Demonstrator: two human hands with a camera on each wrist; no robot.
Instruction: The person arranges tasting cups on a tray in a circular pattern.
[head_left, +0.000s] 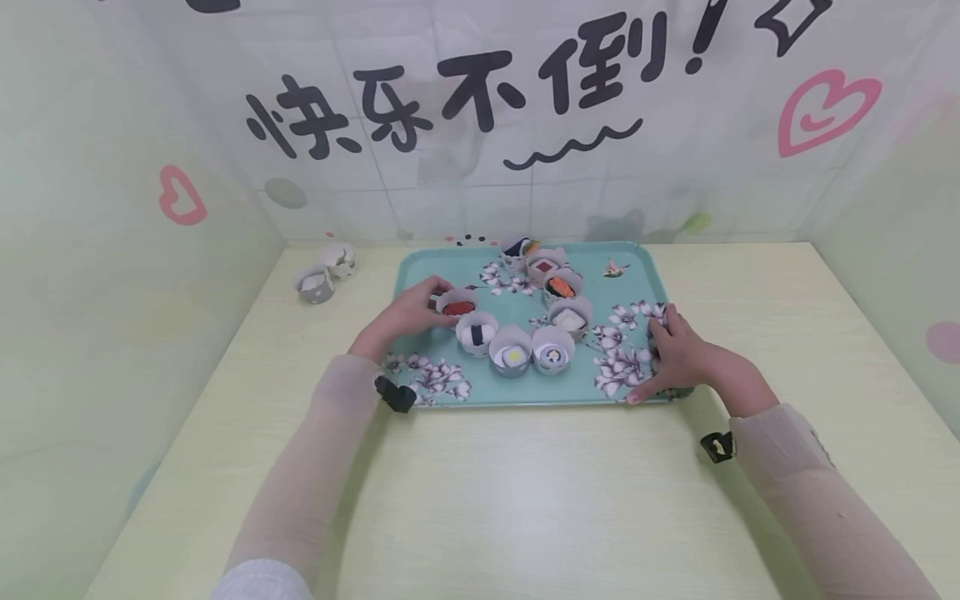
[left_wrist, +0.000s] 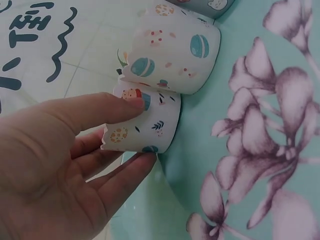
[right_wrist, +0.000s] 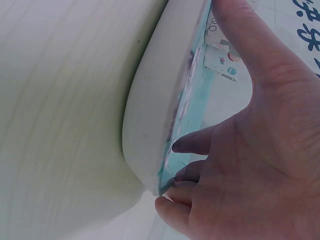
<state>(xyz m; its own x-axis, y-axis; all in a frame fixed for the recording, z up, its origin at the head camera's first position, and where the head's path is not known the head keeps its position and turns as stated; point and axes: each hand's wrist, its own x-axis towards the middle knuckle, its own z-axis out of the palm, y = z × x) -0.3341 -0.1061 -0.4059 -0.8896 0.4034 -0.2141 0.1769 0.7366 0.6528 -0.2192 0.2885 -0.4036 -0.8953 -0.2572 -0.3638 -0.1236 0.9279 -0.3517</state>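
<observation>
My left hand (head_left: 408, 315) grips a small patterned paper baking cup (left_wrist: 165, 112) between thumb and fingers, at the left end of a curved row. Inside that cup lies a red-topped sushi piece (head_left: 459, 308). Right beside it stands a cup with white sushi (head_left: 477, 335) wrapped by a dark band. All of these are on a turquoise tray (head_left: 517, 392) with printed blossoms. My right hand (head_left: 684, 354) rests at the tray's right front corner, thumb by the front edge and fingers over the right rim. In the right wrist view, those fingers lie loosely over the rim (right_wrist: 165, 175).
Several more filled cups continue the row on the tray, among them one with an orange piece (head_left: 560, 287) and one with a yellow-marked piece (head_left: 515, 357). Off the tray, two cups (head_left: 315, 287) sit on the table's back left. A printed wall (head_left: 465, 200) stands behind.
</observation>
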